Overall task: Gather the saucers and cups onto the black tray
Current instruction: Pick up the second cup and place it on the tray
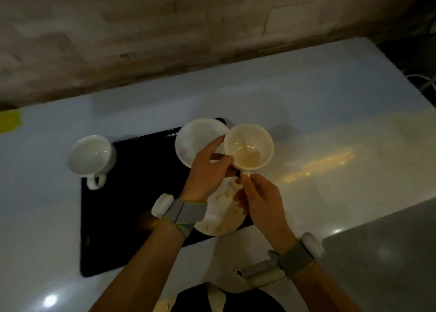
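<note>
Dimly lit room, seen from above: rough pale brick wall [165, 28] running across the top, glossy white surface [306, 94] stretching below it and catching warm reflections on the right side.

Lying across the middle of the surface, a black tray [132, 193], rectangular, its long side running away from the viewer.

Sitting at the tray's far left corner, a white cup [90, 154], upright, partly overhanging the tray edge, handle pointing toward the viewer.

Resting at the tray's far right corner, a white saucer [197, 139], partly covered by a hand.

Lying at the tray's near right edge, a second saucer [221, 217], mostly hidden under both hands, its near rim reaching just past the tray edge.

Hovering above the tray's right edge, just beside the far saucer, a second cup [249, 146], held in the air, open mouth facing up, a little pale liquid or stain showing inside.

Reaching in from lower left, the left hand [207, 172], fingers [219, 141] curling around the near left side of the held cup, grasping it at the rim and wall.

Coming in from lower right, the right hand [259, 198], fingers [247, 180] pinching together at the cup's handle area just under its near rim; handle itself too hidden to make out clearly.

Wrapping each wrist, a grey band [186, 213] carrying a white rounded module.

Showing at the bottom edge, dark clothing and a pale strap on the person's chest [226, 295].
</note>
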A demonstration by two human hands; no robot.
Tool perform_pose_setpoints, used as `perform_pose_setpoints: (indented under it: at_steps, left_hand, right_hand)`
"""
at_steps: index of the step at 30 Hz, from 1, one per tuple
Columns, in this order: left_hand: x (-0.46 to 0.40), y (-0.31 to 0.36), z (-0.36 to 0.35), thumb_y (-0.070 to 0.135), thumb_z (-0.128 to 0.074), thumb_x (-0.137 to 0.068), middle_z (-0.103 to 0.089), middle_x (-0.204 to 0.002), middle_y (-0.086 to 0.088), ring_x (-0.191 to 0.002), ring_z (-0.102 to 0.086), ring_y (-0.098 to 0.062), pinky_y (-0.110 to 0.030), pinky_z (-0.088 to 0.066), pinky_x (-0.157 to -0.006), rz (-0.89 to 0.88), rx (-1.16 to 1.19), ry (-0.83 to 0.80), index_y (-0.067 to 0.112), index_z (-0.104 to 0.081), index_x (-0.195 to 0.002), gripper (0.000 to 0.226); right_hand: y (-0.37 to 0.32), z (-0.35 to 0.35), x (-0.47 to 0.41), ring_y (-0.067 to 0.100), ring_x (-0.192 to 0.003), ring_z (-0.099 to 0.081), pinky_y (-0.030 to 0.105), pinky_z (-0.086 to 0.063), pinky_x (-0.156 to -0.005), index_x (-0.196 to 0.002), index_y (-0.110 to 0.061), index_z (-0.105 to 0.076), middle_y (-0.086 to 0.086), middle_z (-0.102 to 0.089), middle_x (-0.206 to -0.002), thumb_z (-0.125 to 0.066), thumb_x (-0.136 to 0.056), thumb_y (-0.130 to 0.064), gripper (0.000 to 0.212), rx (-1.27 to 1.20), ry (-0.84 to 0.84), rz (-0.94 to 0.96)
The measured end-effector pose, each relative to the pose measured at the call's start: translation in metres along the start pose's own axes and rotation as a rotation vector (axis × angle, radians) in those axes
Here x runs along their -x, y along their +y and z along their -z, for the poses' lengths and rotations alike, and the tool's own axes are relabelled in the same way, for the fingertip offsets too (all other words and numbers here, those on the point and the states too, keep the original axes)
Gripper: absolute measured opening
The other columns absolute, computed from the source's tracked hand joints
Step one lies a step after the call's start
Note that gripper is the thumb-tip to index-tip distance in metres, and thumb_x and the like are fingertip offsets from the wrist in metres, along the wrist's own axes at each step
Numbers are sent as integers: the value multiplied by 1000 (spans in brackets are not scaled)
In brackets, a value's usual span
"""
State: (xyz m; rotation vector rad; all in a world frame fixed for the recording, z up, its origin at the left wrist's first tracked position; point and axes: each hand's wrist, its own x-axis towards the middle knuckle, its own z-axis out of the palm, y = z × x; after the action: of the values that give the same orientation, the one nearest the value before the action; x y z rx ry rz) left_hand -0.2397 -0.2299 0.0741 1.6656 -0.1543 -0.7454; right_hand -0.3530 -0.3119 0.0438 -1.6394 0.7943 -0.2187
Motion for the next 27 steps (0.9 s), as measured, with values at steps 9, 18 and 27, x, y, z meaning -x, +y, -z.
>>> perform_pose_setpoints:
  at_steps: [9,18,27]
  left_hand:
    - [51,-25,88,5,-58,-90,-70,-106,-13,-91,-73,-24,-36,-62,-80,18,87,243,29,-51,-137,54]
    - [106,-64,158,5,-57,-89,-73,-97,-11,-84,-75,-20,-40,-61,-80,66,124,467,33,-55,-134,53]
    - [142,-91,200,7,-57,-89,-75,-92,1,-81,-75,-14,-43,-60,-86,100,68,575,45,-56,-125,53]
  right_hand:
    - [-17,-79,34,5,-44,-56,18,-46,-47,-84,-11,-66,2,-67,-56,-50,-98,-27,26,11,-230,-8]
    - [-18,-147,75,10,-45,-55,16,-45,-44,-87,-1,-64,3,-65,-57,-51,-97,-23,27,26,-504,-62]
    - [-3,-196,107,5,-46,-55,14,-44,-49,-88,-17,-64,3,-68,-62,-49,-98,-28,21,80,-608,-95]
